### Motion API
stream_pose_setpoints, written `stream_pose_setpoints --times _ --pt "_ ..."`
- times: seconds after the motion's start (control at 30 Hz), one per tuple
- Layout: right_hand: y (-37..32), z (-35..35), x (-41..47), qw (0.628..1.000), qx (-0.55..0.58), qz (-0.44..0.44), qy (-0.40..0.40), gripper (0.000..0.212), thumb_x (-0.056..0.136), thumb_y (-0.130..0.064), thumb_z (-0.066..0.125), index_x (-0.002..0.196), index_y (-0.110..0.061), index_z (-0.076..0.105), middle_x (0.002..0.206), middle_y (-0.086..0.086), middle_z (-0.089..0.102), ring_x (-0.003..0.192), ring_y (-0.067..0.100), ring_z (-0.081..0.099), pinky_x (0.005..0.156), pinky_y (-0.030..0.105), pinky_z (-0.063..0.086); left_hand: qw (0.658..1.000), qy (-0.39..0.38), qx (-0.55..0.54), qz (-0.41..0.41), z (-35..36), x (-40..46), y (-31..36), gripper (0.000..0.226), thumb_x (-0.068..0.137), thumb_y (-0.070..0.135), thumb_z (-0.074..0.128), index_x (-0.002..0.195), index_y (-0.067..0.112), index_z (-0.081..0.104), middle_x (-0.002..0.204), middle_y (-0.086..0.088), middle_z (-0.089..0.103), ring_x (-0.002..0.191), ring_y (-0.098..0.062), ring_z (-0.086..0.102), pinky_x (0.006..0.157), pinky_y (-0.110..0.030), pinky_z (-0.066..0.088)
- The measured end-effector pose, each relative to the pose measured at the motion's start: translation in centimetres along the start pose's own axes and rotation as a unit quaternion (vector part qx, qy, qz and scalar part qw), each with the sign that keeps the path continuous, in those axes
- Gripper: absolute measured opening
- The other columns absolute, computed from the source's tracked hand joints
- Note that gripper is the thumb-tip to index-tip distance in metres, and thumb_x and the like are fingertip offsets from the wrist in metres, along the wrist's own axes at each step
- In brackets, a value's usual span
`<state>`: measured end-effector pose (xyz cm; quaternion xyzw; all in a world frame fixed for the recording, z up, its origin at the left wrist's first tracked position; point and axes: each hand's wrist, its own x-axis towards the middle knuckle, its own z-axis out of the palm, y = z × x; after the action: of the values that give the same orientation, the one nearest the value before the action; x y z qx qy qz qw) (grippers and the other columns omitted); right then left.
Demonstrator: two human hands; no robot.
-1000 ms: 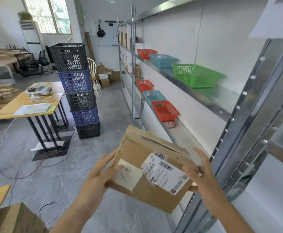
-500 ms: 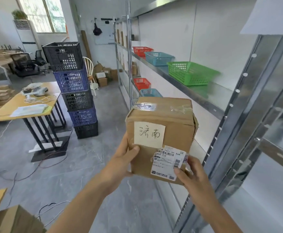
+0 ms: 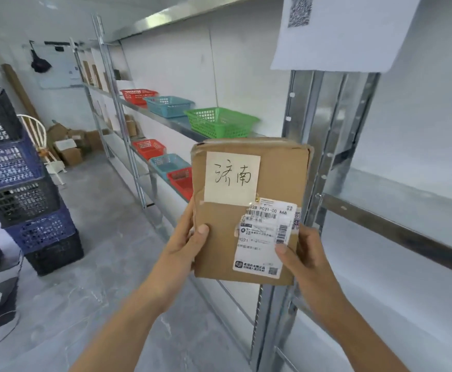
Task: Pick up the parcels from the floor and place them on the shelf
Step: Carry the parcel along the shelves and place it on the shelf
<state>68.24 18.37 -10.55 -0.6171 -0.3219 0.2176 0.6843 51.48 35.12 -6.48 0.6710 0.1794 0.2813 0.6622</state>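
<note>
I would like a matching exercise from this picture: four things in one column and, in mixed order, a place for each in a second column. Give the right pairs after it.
Things:
1. cardboard parcel
2. green basket
3. handwritten note
4. stacked crates

Places:
A. on the floor at the left
B. on the upper shelf, nearest of the three baskets there
C. stuck on the parcel's upper front
D. held up between the left hand and the right hand

Pairs: 1-D, 2-B, 3-C, 4-A
</note>
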Motion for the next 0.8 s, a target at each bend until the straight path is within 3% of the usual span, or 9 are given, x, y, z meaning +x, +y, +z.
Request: stream_pose_setpoints --times 0.17,0.27,0.33,0.43,0.6,0.8 --pt "-2.7 -0.1 -3.8 0.996 -0.011 -0.038 0.085 0.041 0.078 -0.031 0.069 0.114 -0.022 0.05 0.112 -0.017 0.078 0.105 0.004 0.075 0.077 0.025 0.063 0.996 -0.071 -0.031 0.038 1.2 -0.2 0.7 0.066 0.091 0.04 0.052 0.152 0.056 0.032 0.116 0.046 0.067 0.108 0.019 0.064 0.106 -0.038 0.05" --pt "-4.0 -0.8 -8.0 0.989 -0.015 -0.037 0.144 0.037 0.08 -0.032 0.069 0.112 -0.024 0.051 0.116 -0.016 0.077 0.106 0.004 0.075 0.071 0.024 0.063 0.989 -0.125 -0.067 0.032 3.1 -1.0 -0.4 0.068 0.089 0.035 0.052 0.152 0.051 0.034 0.112 0.042 0.071 0.104 0.018 0.066 0.095 -0.034 0.053" --pt "-4.7 -1.7 -11.1 0.979 -0.02 -0.035 0.198 0.037 0.082 -0.034 0.069 0.113 -0.026 0.052 0.124 -0.012 0.074 0.111 0.007 0.073 0.071 0.025 0.063 0.98 -0.18 -0.079 0.022 4.9 -1.5 -0.8 0.069 0.088 0.035 0.054 0.154 0.049 0.036 0.124 0.035 0.07 0.113 0.013 0.066 0.096 -0.037 0.052" --pt "-5.8 -3.5 -15.4 0.963 -0.042 -0.039 0.262 0.043 0.084 -0.035 0.07 0.121 -0.025 0.051 0.131 -0.012 0.072 0.123 0.012 0.068 0.081 0.024 0.062 0.964 -0.246 -0.101 -0.006 8.0 -2.6 -1.7 0.072 0.086 0.042 0.061 0.153 0.053 0.037 0.143 0.028 0.063 0.129 0.0 0.062 0.102 -0.041 0.05" --pt "-8.2 -6.9 -23.8 0.924 -0.1 -0.05 0.366 0.073 0.096 -0.036 0.068 0.158 -0.043 0.031 0.151 -0.012 0.06 0.138 0.015 0.059 0.106 0.042 0.055 0.922 -0.367 -0.121 0.007 15.4 -5.5 -1.2 0.064 0.087 0.038 0.06 0.148 0.052 0.043 0.137 0.03 0.064 0.12 0.004 0.066 0.091 -0.034 0.059" --pt "-11.1 -9.4 -33.9 0.869 -0.135 -0.051 0.473 0.053 0.103 -0.026 0.059 0.153 -0.038 0.047 0.137 -0.01 0.072 0.123 0.012 0.07 0.094 0.033 0.061 0.867 -0.477 -0.144 -0.001 23.8 -11.3 0.4 0.057 0.083 0.038 0.065 0.137 0.047 0.052 0.139 0.029 0.064 0.117 0.005 0.067 0.078 -0.026 0.063"
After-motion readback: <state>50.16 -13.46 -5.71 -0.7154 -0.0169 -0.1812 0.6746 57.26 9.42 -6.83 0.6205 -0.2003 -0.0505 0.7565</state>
